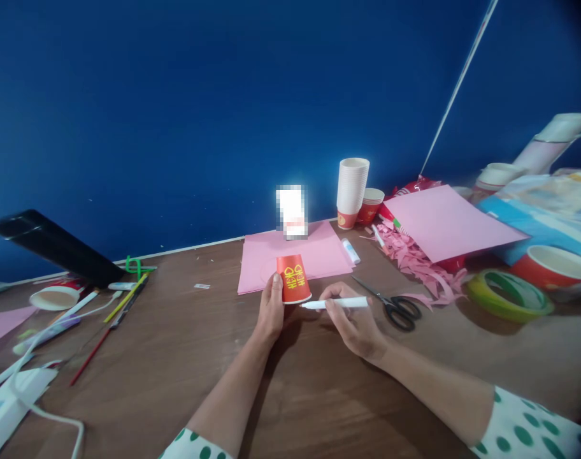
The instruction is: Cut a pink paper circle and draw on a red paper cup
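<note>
Brown bench (176,357) against blue wall. Red paper cup (293,278) inverted on pink sheet's (295,255) near edge, steadied by left hand (271,309). Right hand (352,319) pinching white pen (336,303), tip at rim. Apparent step: outlining rim. Next: steady cup, guide tip around.

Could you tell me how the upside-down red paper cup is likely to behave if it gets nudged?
The red paper cup looks thin and light, so it would probably slide easily. Standing on its wide rim, it seems unlikely to tip. The left hand steadies it; a hard squeeze might dent it.
</note>
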Action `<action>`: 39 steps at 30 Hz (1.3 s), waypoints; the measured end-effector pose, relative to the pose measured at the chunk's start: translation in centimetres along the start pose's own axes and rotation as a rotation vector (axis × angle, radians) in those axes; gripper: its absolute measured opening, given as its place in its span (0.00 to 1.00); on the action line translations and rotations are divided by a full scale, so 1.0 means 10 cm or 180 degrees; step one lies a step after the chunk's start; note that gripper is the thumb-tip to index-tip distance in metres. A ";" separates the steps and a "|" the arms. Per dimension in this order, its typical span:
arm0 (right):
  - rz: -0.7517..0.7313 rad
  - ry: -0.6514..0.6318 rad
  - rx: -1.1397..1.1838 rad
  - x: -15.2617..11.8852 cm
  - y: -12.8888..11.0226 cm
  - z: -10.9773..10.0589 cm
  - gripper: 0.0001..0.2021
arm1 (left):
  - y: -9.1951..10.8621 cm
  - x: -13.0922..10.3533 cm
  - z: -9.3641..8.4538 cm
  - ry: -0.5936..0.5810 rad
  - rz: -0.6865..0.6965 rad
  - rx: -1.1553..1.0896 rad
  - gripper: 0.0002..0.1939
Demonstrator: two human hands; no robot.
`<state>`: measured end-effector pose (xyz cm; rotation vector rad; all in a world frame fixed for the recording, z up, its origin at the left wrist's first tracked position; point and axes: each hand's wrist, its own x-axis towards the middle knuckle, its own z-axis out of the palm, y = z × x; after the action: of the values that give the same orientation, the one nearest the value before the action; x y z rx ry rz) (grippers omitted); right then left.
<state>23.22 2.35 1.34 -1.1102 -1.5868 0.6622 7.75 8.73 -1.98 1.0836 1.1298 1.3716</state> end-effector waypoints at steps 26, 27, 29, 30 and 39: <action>0.0183 -0.0083 -0.0132 0.03 -0.01 0.01 0.08 | 0.13 -0.09 0.01 -0.0433 0.0044 0.0480 0.25; 0.0170 -0.0092 -0.0127 0.03 -0.01 0.01 0.08 | 0.13 -0.09 0.01 -0.0426 0.0026 0.0487 0.25; 0.0161 -0.0097 -0.0108 0.03 -0.01 0.01 0.08 | 0.14 -0.10 0.01 -0.0414 0.0002 0.0500 0.26; 0.0160 -0.0098 -0.0101 0.03 -0.01 0.01 0.08 | 0.14 -0.10 0.01 -0.0410 0.0001 0.0502 0.26; 0.0099 -0.0094 -0.0138 0.03 -0.03 0.01 0.08 | 0.15 -0.10 0.03 -0.0385 -0.0045 0.0423 0.26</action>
<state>22.98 2.55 1.69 -1.1641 -1.6185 0.6703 7.89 7.68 -0.53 1.2350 1.1500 1.2167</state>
